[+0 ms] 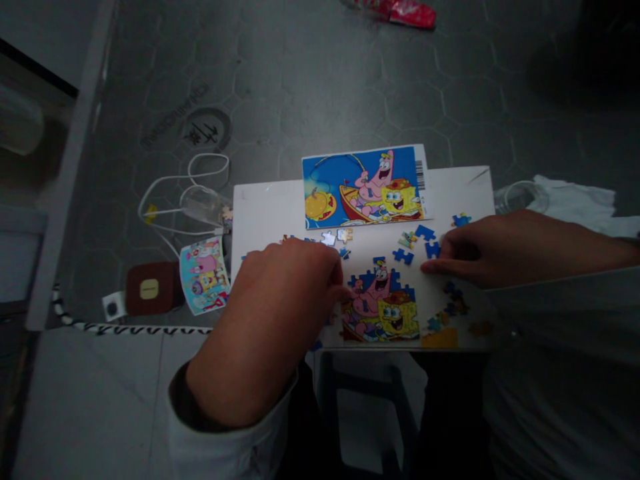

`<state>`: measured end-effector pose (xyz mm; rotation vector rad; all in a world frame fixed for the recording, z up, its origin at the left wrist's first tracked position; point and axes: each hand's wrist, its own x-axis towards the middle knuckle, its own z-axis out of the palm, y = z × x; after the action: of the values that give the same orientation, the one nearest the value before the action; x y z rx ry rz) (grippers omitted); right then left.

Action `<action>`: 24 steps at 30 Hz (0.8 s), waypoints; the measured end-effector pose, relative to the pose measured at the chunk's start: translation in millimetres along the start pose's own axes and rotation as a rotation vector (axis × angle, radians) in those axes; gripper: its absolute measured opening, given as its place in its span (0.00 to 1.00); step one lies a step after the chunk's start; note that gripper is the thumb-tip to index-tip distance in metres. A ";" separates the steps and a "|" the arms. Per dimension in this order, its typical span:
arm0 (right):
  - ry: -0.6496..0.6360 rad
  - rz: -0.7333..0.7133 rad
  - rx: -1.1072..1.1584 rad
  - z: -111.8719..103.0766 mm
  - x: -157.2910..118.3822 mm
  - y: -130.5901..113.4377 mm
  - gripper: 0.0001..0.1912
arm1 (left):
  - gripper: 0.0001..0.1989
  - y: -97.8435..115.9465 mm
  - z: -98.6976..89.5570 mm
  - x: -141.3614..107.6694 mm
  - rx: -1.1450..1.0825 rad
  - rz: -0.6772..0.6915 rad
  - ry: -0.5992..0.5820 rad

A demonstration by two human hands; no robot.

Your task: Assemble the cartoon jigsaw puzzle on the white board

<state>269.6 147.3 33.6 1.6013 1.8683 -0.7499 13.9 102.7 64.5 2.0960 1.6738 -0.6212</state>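
Observation:
A partly joined jigsaw puzzle [383,307], with a pink starfish and a yellow square character, lies at the front of a white board [265,213]. My left hand [293,283] is at its left edge, fingers bent together; anything pinched in them is hidden. To the right, my right hand [467,247] has thumb and fingertips closed at a blue puzzle piece [432,250]. Loose blue pieces [403,257] lie between the puzzle and that hand. More pieces [453,300] are right of the puzzle. Behind it lies the picture card [365,187].
Left of the board are a white cable [170,177], a brown box [153,288] and a cartoon-printed packet [205,275]. White tissue [575,200] lies to the right. A red wrapper [410,13] is at the far edge. A dark stool [367,383] shows below the board.

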 end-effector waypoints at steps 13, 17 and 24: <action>-0.042 0.095 -0.005 -1.5 -2.9 -7.3 0.20 | 0.10 -1.2 -3.0 -4.3 -0.011 -0.065 0.085; -0.028 0.095 0.008 -1.8 -2.5 -6.4 0.20 | 0.10 -2.3 -1.2 -4.8 -0.006 -0.051 0.100; -0.025 0.083 -0.005 -3.2 -4.4 -9.7 0.20 | 0.12 -2.1 -0.9 -4.8 0.004 -0.048 0.106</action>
<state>260.3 145.4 39.4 1.6480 1.7729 -0.7260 11.1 99.8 67.8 2.1312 1.7858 -0.5366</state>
